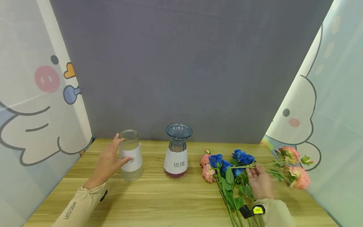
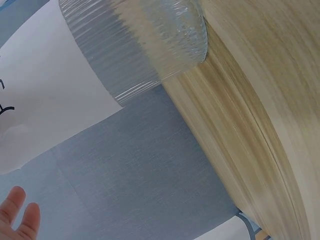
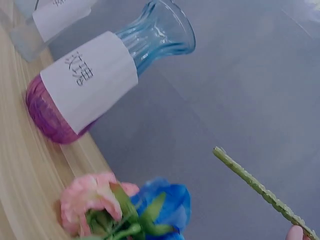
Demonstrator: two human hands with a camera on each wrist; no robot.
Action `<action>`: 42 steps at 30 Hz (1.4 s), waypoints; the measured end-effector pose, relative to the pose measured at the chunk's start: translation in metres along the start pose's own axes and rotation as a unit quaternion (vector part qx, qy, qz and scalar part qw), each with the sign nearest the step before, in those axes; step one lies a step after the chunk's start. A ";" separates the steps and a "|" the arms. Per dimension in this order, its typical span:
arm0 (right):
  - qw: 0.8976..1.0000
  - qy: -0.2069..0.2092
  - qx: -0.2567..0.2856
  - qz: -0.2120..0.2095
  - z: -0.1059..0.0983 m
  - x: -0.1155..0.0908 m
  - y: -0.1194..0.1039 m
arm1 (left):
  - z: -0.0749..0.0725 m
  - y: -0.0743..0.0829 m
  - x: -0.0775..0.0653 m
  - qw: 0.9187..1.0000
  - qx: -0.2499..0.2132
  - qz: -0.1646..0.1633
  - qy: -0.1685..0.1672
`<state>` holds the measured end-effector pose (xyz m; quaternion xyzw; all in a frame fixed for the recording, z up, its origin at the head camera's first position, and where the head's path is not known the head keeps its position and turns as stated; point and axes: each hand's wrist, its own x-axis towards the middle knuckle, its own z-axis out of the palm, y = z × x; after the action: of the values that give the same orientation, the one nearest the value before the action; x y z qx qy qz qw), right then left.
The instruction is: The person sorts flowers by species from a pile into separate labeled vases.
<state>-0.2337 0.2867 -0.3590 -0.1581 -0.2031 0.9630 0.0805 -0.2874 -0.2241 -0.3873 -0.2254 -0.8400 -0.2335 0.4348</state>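
Left curtain (image 1: 31,138): pale, with a cartoon print, beside the worktop (image 1: 158,201).
Left grip (image 1: 107,162): released, fingers and thumb spread around the left side of the clear vase (image 1: 136,165); whether they touch the glass I cannot tell.
Clear vase: upright on the worktop, ribbed near its base, wrapped in a white paper label.
Flared vase (image 1: 178,154): upright, right of the clear vase and well apart from it; bluish neck, purple-pink base, white paper marked 玫瑰.
Lying flowers: pink heads (image 1: 209,172) at the left, blue heads (image 1: 243,157) beside them, green stems (image 1: 230,201) running toward the near edge.
Right grip (image 1: 261,183): grasping the stem of a pink spray (image 1: 299,177), above the lying flowers.
Pink spray: its bare stem end points left, its blooms hang to the right.
Right curtain (image 1: 340,126): pale, also cartoon-printed.
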 end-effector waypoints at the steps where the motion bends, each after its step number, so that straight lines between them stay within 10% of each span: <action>1: 1.000 0.002 0.001 -0.003 0.002 -0.001 0.002 | 0.000 0.000 0.000 1.000 0.000 0.000 -0.001; 15: 0.999 -0.024 0.016 -0.016 0.023 0.001 0.037 | -0.001 -0.001 -0.001 1.000 0.005 -0.003 -0.004; 30: 0.988 -0.039 -0.140 -0.043 0.059 0.003 0.090 | 0.001 -0.002 -0.001 1.000 0.000 -0.005 -0.003; 42: 0.979 -0.070 -0.177 -0.078 0.084 -0.001 0.092 | 0.000 0.000 -0.002 1.000 -0.006 -0.005 -0.001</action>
<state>-0.2700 0.1726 -0.3238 -0.0855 -0.3869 0.9113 0.1118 -0.2861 -0.2240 -0.3894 -0.2239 -0.8400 -0.2403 0.4319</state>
